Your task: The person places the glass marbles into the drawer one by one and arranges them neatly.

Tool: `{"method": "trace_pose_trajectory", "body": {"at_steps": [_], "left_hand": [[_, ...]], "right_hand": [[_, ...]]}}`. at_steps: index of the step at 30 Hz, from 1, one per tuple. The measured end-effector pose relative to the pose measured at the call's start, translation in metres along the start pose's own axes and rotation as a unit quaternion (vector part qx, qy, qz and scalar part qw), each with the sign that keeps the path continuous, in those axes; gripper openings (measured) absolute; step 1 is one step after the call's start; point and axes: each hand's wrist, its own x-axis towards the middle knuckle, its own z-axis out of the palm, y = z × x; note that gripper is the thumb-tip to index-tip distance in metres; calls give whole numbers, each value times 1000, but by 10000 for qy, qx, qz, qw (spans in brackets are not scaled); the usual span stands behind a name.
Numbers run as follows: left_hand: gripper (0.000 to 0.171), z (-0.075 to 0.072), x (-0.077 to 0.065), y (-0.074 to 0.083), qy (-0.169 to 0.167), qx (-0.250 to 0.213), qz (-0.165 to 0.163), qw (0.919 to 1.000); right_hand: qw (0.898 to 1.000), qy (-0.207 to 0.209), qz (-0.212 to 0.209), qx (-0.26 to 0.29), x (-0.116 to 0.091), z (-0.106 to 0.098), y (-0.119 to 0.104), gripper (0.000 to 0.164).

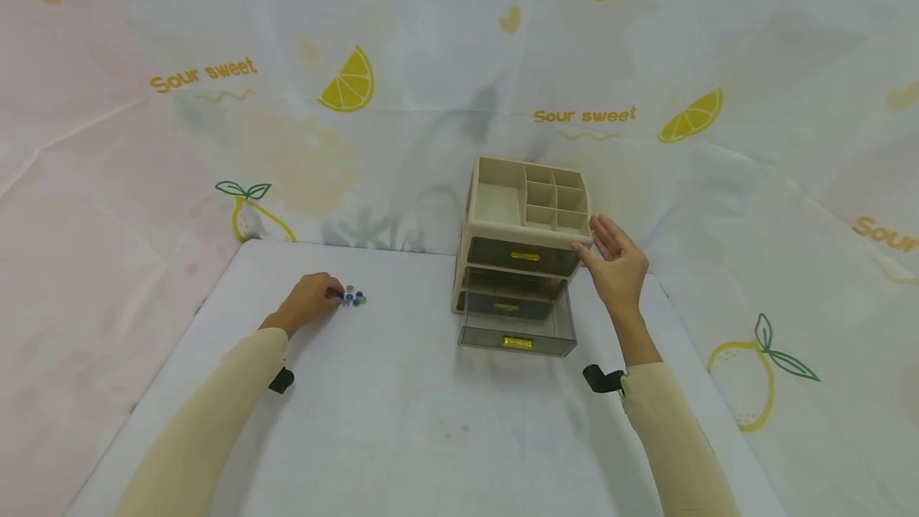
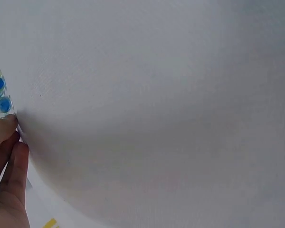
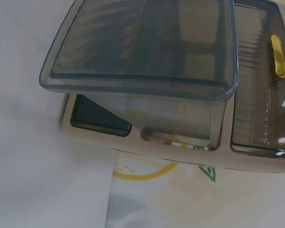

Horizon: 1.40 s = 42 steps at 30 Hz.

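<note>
Small glass marbles [image 1: 355,301], blue and clear-greenish, lie in a cluster at the left of the table. My left hand [image 1: 313,298] reaches in beside them and its fingertips pinch a blue marble [image 1: 341,295], partly hidden by the fingers. In the left wrist view, marbles [image 2: 4,104] touch or nearly touch the thumb at the left edge. A beige desktop organizer [image 1: 531,230] stands right of centre. Its smoky middle drawer [image 1: 517,339] is pulled out. My right hand [image 1: 616,268] rests on the organizer's upper right corner, thumb at the front, fingers extended along the side.
The organizer's top has several open compartments [image 1: 500,204]. Its top drawer [image 1: 523,257] is closed, with a gold handle. A white table [image 1: 402,437] lies under everything. Behind it hangs a lemon-print cloth [image 1: 431,62]. The pulled-out drawer juts toward me.
</note>
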Motion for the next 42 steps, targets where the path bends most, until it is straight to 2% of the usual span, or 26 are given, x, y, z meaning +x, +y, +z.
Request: {"method": "trace_pose_trajectory", "body": {"at_steps": [8,16,22,26,30,34,42], "left_hand": [[19,-2,-3,-6,222,-433,-277,9984],[17,-5,-7,-9,836,-771,-266,9932],[23,-7,-6,-5,844,-1424,-696,9837],[27,-8,-6,1,871,-1794,-779,9768],[30,-8,-5,8,882,-2008,-742,9728],[31,-6,-1,17,758,-2117,-806,9711],[31,-6,12,53,566,-2265,-448,9713]], "right_hand": [[9999,75,66,14,-1,1,-1,57],[10000,57,25,-67,0,2,-3,57],[9999,81,54,-38,0,3,-2,57],[9999,79,64,-49,0,3,-2,57],[9999,89,36,-96,0,3,-2,57],[9999,69,-21,-109,0,3,-2,57],[9998,56,-130,-125,0,3,-2,56]]}}
